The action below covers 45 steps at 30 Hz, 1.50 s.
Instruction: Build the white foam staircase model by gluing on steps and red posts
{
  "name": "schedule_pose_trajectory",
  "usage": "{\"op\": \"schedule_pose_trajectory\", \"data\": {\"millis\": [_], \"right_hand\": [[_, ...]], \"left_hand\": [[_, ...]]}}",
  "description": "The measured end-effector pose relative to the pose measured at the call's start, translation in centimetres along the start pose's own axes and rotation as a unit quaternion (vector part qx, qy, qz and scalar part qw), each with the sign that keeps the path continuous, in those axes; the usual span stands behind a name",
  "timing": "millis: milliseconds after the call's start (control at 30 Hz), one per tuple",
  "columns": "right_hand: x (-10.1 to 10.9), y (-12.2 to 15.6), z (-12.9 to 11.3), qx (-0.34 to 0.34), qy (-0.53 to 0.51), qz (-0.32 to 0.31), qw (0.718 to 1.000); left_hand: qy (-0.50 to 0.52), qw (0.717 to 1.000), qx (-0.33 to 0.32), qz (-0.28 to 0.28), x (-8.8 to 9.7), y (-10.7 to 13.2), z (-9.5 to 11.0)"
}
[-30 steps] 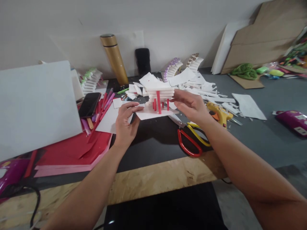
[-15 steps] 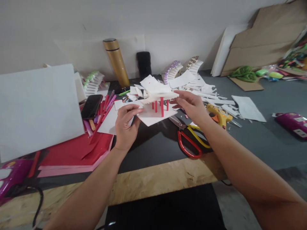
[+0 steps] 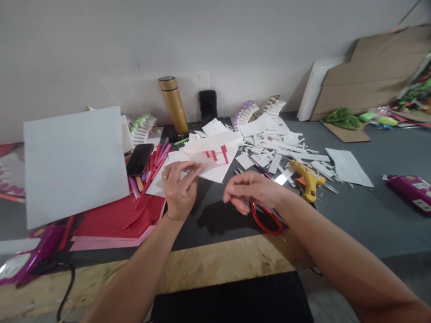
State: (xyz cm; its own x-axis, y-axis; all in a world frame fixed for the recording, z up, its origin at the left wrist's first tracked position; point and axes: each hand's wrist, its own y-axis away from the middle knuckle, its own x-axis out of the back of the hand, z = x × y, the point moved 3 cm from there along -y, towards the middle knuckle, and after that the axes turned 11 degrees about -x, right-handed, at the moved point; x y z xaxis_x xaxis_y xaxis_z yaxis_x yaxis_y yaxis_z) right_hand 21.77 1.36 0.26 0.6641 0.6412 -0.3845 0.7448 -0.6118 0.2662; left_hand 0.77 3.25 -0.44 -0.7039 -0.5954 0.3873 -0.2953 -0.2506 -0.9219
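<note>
My left hand (image 3: 181,192) pinches the left edge of a small white board model (image 3: 213,174) between thumb and fingers. Short red posts (image 3: 224,154) stand between its base and a white upper piece, and the model is tilted. Apart from it, to the lower right, my right hand (image 3: 253,192) has loosely curled fingers with nothing visible in them. Beneath that hand lie scissors, with a red handle loop (image 3: 269,231) showing; the hand and forearm hide most of the rest.
White offcuts (image 3: 286,143) spread behind the model. A yellow glue gun (image 3: 309,181) lies right, beyond it a purple and white device (image 3: 411,186). At left are a phone (image 3: 140,159), red sheets (image 3: 114,217) and a large white board (image 3: 76,166). A gold flask (image 3: 175,107) stands at the back.
My right hand has left the model's right side and come down and nearer, over the scissors. My left hand still holds the model, which has tipped to another angle. The view has shifted slightly.
</note>
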Motion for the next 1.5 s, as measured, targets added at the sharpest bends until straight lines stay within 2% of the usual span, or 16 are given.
{"op": "schedule_pose_trajectory", "data": {"millis": [67, 200, 267, 400, 533, 667, 767, 833, 900, 967, 1033, 1100, 1267, 1333, 1400, 1500], "right_hand": [[0.5, 0.4, -0.1, -0.027, 0.014, -0.003, 1.000], [1.8, 0.0, -0.3, -0.018, 0.022, 0.150, 0.988], [1.4, -0.7, -0.2, 0.023, -0.008, 0.187, 0.982], [0.9, -1.7, 0.3, 0.091, -0.084, 0.251, 0.960], [3.4, -1.2, 0.2, 0.100, -0.113, 0.340, 0.928], [6.7, 0.2, -0.9, 0.119, -0.114, 0.380, 0.910], [7.2, 0.8, -1.2, 0.069, -0.093, 0.352, 0.929], [6.6, 0.6, -0.8, 0.001, -0.042, 0.307, 0.951], [5.5, 0.1, -0.2, -0.064, 0.028, 0.255, 0.965], [4.5, -0.4, 0.4, -0.100, 0.103, 0.227, 0.963], [3.9, -0.8, 0.7, -0.117, 0.178, 0.239, 0.947], [3.6, -1.1, 1.0, -0.125, 0.254, 0.271, 0.920], [3.2, -1.0, 0.3, -0.020, 0.474, 0.396, 0.786], [3.0, -0.5, -0.4, 0.002, 0.515, 0.418, 0.748], [2.5, 0.2, -1.3, -0.019, 0.560, 0.389, 0.731], [0.9, 1.5, -2.3, -0.067, 0.634, 0.267, 0.723]], "left_hand": [[-0.032, 0.999, -0.021, -0.006, 0.2, -0.3, 0.3], [-0.118, 0.990, -0.073, -0.021, 0.7, -1.0, 1.1], [-0.136, 0.984, -0.101, -0.049, 0.5, -1.1, 1.8], [-0.127, 0.975, -0.143, -0.116, -0.3, -1.3, 3.4], [-0.056, 0.984, -0.127, -0.109, 0.2, -1.6, 3.9], [0.001, 1.000, 0.009, -0.003, 1.8, -1.6, 1.3], [0.050, 0.981, 0.178, 0.052, 2.0, -0.7, -1.7], [0.124, 0.946, 0.298, 0.032, 1.1, 0.3, -3.5], [0.206, 0.888, 0.411, 0.022, 0.1, 1.4, -4.8], [0.253, 0.840, 0.478, 0.039, -0.5, 2.3, -5.6], [0.267, 0.823, 0.498, 0.057, -0.8, 2.8, -6.0], [0.268, 0.824, 0.496, 0.062, -0.9, 3.0, -6.1], [0.273, 0.834, 0.478, 0.041, -1.1, 3.0, -5.6], [0.266, 0.844, 0.466, 0.023, -1.1, 2.8, -5.2], [0.261, 0.854, 0.450, 0.005, -1.0, 2.6, -4.7], [0.258, 0.865, 0.429, -0.011, -1.0, 2.3, -4.3]]}}
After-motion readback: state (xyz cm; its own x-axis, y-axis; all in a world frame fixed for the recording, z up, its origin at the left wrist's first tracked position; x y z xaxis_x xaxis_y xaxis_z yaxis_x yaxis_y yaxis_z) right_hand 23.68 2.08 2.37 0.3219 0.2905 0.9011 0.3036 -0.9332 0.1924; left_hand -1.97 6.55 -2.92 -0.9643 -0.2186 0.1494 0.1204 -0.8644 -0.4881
